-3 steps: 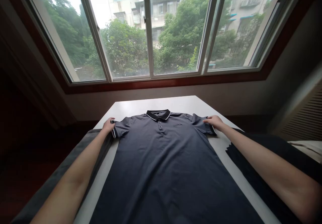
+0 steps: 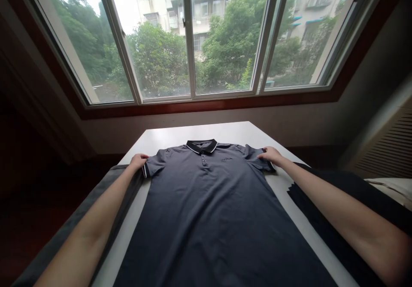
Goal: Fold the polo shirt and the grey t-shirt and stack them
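A dark grey polo shirt (image 2: 209, 209) with a black, white-edged collar lies flat, front up, on a white table (image 2: 206, 133). My left hand (image 2: 138, 161) rests at the cuff of its left-side sleeve, fingers curled on the white-trimmed edge. My right hand (image 2: 272, 154) lies on the other sleeve, fingers closed over its hem. Both arms stretch out along the shirt's sides.
A grey cloth (image 2: 106, 209) hangs along the table's left edge and a dark garment (image 2: 337, 201) lies on its right side. A wide window (image 2: 193, 42) and its sill run behind the table. A slatted panel (image 2: 389, 149) stands at the far right.
Both hands have shifted slightly inward on the sleeves; the view has tilted a little.
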{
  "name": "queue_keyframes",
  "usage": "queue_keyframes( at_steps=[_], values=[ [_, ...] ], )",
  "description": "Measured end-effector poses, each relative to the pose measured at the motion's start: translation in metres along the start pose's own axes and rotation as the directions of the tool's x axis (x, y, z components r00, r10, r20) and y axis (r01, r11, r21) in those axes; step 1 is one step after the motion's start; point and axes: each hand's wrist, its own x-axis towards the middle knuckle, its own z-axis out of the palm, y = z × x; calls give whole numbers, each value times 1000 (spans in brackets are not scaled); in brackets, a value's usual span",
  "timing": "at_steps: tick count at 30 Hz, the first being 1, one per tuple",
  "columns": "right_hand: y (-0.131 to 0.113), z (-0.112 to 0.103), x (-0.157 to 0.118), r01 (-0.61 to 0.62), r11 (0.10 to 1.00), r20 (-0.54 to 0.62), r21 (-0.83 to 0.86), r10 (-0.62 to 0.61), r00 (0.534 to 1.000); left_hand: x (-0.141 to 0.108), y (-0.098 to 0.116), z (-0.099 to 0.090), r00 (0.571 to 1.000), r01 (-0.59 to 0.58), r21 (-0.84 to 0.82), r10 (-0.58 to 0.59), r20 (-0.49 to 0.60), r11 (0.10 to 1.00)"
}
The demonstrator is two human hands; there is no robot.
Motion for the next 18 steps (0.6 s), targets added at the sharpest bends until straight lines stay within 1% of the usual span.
queue_keyframes(
  at_steps=[3,6,8,10,12,13,14,16,18],
  values=[
    [-2,0,-1,-74,997,34,-2,74,997,0,2,1,1000,-14,16,14,1,1000],
    [-9,-5,-4,-74,997,48,8,74,996,-2,11,-2,995,-89,36,91,-43,995],
    [-17,-10,-6,-41,999,42,11,41,998,-6,23,-4,980,-189,46,191,-60,981],
    [-30,-15,-9,20,1000,34,11,-20,999,-12,39,-3,949,-308,47,310,-53,950],
    [-47,-17,-14,155,988,39,-10,-154,987,-21,55,1,909,-414,39,415,-21,909],
    [-56,-16,-18,245,969,54,-28,-243,968,-27,63,5,890,-456,32,457,0,889],
    [-65,-15,-23,341,939,81,-44,-337,938,-33,70,10,869,-494,18,493,31,869],
    [-82,-12,-35,500,866,175,-30,-487,855,-45,81,19,822,-555,-38,555,124,831],
    [-95,-8,-46,555,829,270,64,-550,790,-54,87,25,779,-578,-108,587,222,809]
  ],
)
